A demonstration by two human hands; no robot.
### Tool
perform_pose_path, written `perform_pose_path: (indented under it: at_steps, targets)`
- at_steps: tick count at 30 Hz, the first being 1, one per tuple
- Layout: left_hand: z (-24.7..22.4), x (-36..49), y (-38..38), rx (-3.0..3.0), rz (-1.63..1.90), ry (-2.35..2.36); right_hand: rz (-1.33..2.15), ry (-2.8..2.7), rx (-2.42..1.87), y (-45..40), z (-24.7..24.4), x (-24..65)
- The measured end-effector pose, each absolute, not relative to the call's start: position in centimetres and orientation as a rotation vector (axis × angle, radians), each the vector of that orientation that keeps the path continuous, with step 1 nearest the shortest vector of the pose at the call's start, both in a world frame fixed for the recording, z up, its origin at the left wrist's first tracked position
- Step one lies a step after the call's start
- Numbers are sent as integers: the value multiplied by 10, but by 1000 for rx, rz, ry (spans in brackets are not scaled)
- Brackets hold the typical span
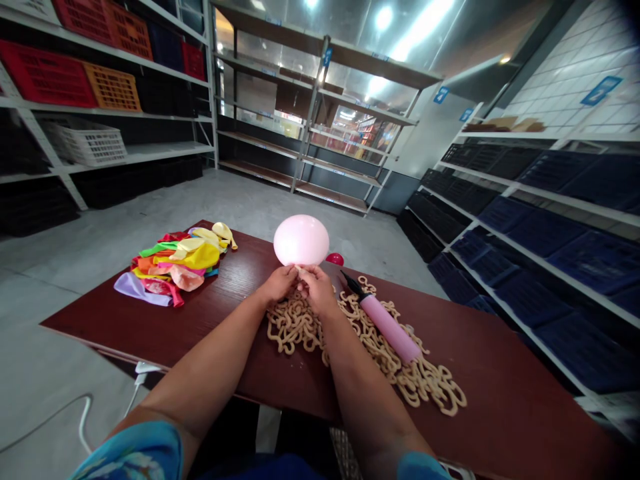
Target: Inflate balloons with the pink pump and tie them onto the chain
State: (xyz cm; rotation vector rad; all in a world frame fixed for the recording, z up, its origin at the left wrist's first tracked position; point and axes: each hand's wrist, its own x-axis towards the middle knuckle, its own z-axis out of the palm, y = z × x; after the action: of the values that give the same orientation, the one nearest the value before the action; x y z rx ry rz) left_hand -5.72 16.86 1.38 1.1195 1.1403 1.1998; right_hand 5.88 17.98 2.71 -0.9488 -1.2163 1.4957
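Observation:
A blown-up pale pink balloon [301,239] stands above the far edge of the table. My left hand [281,283] and my right hand [316,285] meet at its lower end, fingers closed around the neck, which they mostly hide. Below and beside my hands lies a spread of tan, curly pieces [295,327], whose kind I cannot make out. A pink hand pump [390,327] with a black nozzle rests on top of them, right of my right hand. Several uninflated balloons [180,260] in many colours are heaped on the left.
The dark red-brown table [245,257] spans the front. A red balloon [335,259] shows just beyond its far edge. Shelves with crates [100,141] stand left, a rack [300,150] behind, dark blue bins [545,247] right. A white cable [86,420] hangs at the near left.

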Motion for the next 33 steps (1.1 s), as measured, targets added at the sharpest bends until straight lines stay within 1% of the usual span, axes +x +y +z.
perform_pose_path:
  at_steps: [2, 4, 6, 10, 12, 14, 22, 29, 33]
  targets:
    - [18, -54, 165, 979, 1200, 1020, 1599, -1118, -914, 181, 29, 59]
    - [20, -53, 164, 923, 1208, 960, 1616, -1085, -914, 182, 29, 60]
    - [20, -53, 165, 921, 1214, 955, 1483, -1151, -954, 183, 26, 60]
    - [17, -54, 167, 957, 1206, 1042, 1029, -1418, -1075, 183, 21, 61]
    - [17, -55, 167, 990, 1193, 1059, 901, -1476, -1128, 182, 22, 63]
    - [17, -55, 166, 1022, 1176, 1036, 858, -1463, -1155, 183, 22, 65]
    - [26, -54, 160, 960, 1067, 930, 1019, -1221, -1026, 194, 16, 66]
    - [30, -45, 145, 1127, 775, 850, 994, -1035, -1018, 211, 16, 83]
    - [26, -40, 149, 999, 965, 938, 1077, -1034, -955, 212, 16, 83]
